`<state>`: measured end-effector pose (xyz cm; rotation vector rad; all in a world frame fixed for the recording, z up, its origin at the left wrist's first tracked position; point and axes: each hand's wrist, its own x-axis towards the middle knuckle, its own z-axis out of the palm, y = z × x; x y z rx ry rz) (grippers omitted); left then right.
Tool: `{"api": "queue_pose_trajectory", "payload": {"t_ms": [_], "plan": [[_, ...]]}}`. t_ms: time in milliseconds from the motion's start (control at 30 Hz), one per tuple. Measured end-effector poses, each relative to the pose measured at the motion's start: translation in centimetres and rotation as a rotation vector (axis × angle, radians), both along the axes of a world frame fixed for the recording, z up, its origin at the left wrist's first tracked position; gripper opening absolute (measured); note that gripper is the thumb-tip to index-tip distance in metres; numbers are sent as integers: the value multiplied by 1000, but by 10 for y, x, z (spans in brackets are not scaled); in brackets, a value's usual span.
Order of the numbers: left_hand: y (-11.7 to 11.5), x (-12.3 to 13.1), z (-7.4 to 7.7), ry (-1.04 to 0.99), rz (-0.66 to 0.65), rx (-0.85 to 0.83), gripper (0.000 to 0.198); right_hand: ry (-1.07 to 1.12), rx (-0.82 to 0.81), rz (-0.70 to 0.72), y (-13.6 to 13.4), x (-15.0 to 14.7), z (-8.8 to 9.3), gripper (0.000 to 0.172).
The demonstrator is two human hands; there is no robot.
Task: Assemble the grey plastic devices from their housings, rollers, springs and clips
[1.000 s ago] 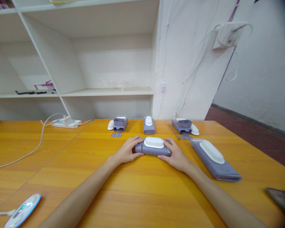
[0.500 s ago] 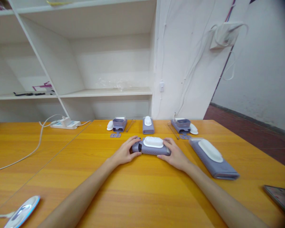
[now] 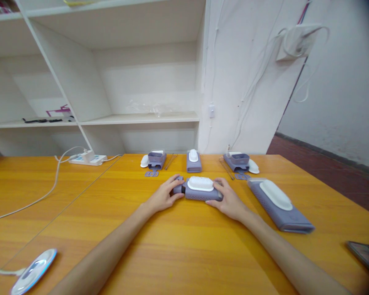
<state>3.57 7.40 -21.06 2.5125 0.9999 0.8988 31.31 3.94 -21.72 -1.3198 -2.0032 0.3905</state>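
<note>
A purple-grey plastic case lies crosswise on the table between my hands, with a white oval bristled brush on top. My left hand pinches a purple-grey end piece at the case's left end; a dark gap shows between this piece and the case. The fingers of my right hand grip the right end of the case, partly covering it. To the right lies a larger-looking purple-grey case with a smooth white oval part on it.
Along the back stand another case and two opened cases, with springs and flat purple frames beside them. A power strip, a round charger and a phone lie around the edges.
The view has shifted slightly, so everything sits a little further right. Both hands keep their hold on the case and its end piece, with hardly any visible movement.
</note>
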Motion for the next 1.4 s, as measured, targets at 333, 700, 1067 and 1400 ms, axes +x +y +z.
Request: {"api": "queue_pose_trajectory", "payload": {"t_ms": [333,700,1067,1400], "plan": [[-8,3,3,-7,-33,-17,39,-2,5,3,4,6,-4,52],[-6,2,1,23,-24,-24,48,12,-12,9,3,4,-2,51],[-5,9,-4,-37,-14,-42,81,-1,-6,20,0,-2,-1,53],[2,9,-6,-131,-12,-170,101,-16,-6,52,-1,-1,2,51]]}}
